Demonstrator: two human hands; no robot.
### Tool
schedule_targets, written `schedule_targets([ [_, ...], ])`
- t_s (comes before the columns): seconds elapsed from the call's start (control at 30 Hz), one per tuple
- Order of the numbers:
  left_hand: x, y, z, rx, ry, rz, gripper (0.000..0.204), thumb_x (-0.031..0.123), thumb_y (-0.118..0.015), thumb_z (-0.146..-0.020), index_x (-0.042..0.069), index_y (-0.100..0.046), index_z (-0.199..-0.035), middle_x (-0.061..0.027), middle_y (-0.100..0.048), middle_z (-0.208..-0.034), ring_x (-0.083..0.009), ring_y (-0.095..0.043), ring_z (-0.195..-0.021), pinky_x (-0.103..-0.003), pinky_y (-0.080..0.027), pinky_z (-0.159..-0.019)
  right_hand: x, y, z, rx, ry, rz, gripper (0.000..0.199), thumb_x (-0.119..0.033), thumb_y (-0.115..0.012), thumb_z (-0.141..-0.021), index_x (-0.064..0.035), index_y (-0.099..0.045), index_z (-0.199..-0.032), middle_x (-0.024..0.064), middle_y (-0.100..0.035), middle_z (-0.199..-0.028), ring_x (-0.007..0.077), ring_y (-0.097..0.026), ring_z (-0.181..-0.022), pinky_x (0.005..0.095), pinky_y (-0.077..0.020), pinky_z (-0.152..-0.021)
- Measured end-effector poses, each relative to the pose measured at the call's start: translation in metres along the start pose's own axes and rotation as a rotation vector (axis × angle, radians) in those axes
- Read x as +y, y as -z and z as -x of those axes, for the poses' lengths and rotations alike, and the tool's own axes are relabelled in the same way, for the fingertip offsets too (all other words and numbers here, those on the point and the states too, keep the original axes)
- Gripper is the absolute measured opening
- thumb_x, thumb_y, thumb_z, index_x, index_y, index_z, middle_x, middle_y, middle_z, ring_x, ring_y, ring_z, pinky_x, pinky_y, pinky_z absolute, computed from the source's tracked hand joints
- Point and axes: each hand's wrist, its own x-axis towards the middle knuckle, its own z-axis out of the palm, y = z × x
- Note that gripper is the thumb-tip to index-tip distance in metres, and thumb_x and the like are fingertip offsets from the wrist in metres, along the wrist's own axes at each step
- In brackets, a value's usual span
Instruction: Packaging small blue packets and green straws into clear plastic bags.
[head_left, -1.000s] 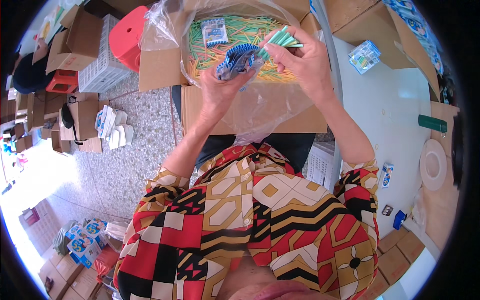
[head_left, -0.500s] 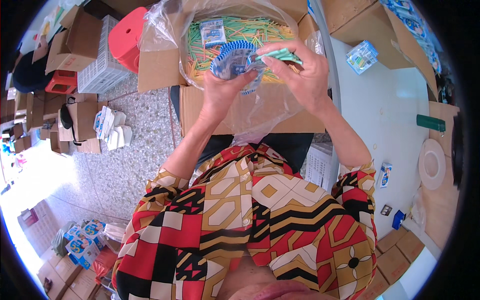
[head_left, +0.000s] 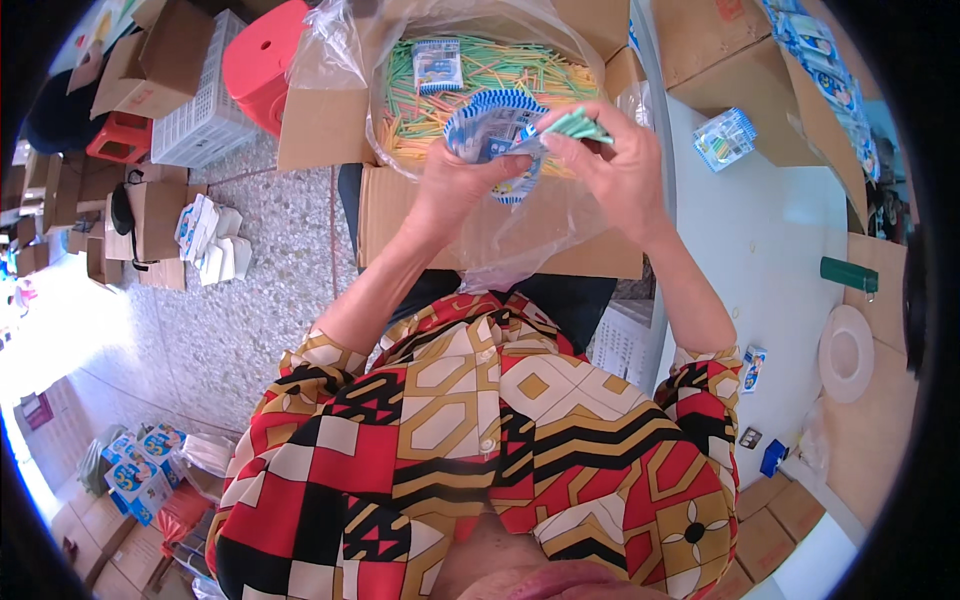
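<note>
Packets, glossy and blue-edged, fan out in our left hand; our right hand pinches slim green sticks.

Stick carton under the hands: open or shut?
Open: the carton has its left flap folded out; pastel sticks show inside the plastic liner.

Held packets: I see blue-and-white printing in the left hand, too small to read.
Lone packet in the open carton: a printed blue-and-white face, its characters unclear to me.
Worktop packet, far right: I can't make out its blue printing.
Blue packages, near left: bold yellow-and-white print, blurred from my end.
</note>
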Motion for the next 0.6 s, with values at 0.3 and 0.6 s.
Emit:
schedule_targets([
  [0.3,-0.011,0.002,-0.010,0.016,-0.087,-0.045,0.033,0.003,-0.070,-0.073,0.004,-0.062,-0.104,-0.0009,-0.064,-0.095,-0.0082,-0.057,-0.084,-0.025,-0.046,-0.078,0.006,0.001,-0.020,-0.037,-0.144,-0.045,0.022,-0.021,-0.049,-0.091,-0.0028,-0.061,-0.096,0.0014,-0.060,-0.089,0.0047,-0.055,-0.077,0.0176,-0.0440,-0.066],
  [0.6,-0.008,0.004,-0.013,-0.064,-0.107,-0.086,0.041,0.003,-0.072,-0.072,0.003,-0.057,-0.110,-0.0012,-0.062,-0.098,-0.0085,-0.056,-0.088,-0.026,-0.046,-0.080,0.024,0.011,-0.037,-0.056,0.054,0.001,0.038,-0.030,-0.038,-0.095,-0.0003,-0.061,-0.104,0.0086,-0.054,-0.112,0.0165,-0.049,-0.108,0.0287,-0.0321,-0.096],
])
